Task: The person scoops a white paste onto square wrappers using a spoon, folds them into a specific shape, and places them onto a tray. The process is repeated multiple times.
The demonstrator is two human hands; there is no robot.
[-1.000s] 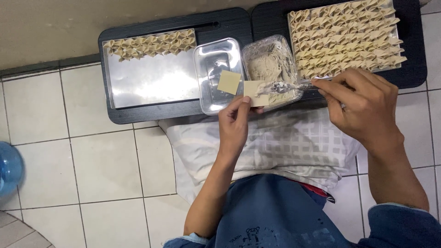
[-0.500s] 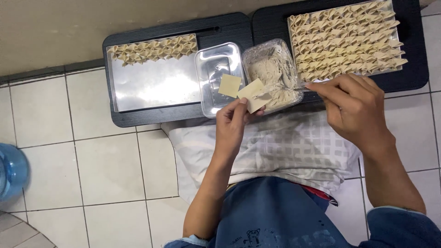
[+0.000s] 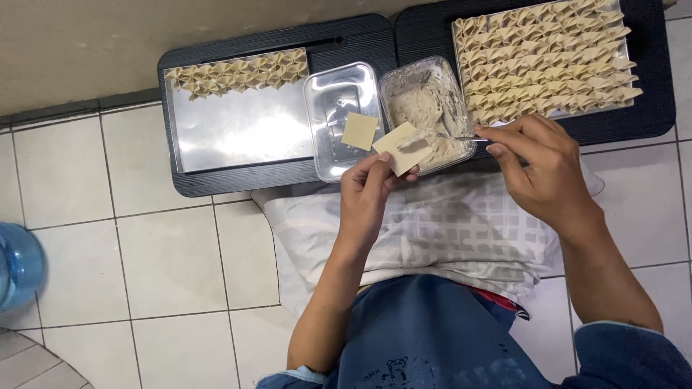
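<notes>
Trays: two black trays (image 3: pixel 274 180) before you, folded dumplings (image 3: pixel 544 61) on them.
Tub: filling tub (image 3: pixel 425 108), just beyond your hands.
Right hand (image 3: pixel 544 169): pinches spoon (image 3: pixel 440 137), handle running rightward.
Left hand (image 3: pixel 367 194): pinches wrapper (image 3: pixel 401 149), under the spoon's tip.

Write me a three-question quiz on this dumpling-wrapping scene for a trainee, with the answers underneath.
1. True or false: the left hand holds a square wrapper.
2. Which tray is fuller with folded dumplings: A, the left tray, or B, the right tray?
3. What tool does the right hand hold, and where is its tip?

Key
1. True; the wrapper is pinched at its lower edge.
2. B; the right tray is almost covered, while the left tray has dumplings only along its top edge.
3. A metal utensil, probably a spoon; its tip is on the wrapper with a dab of filling, in front of the clear filling tub.
</notes>
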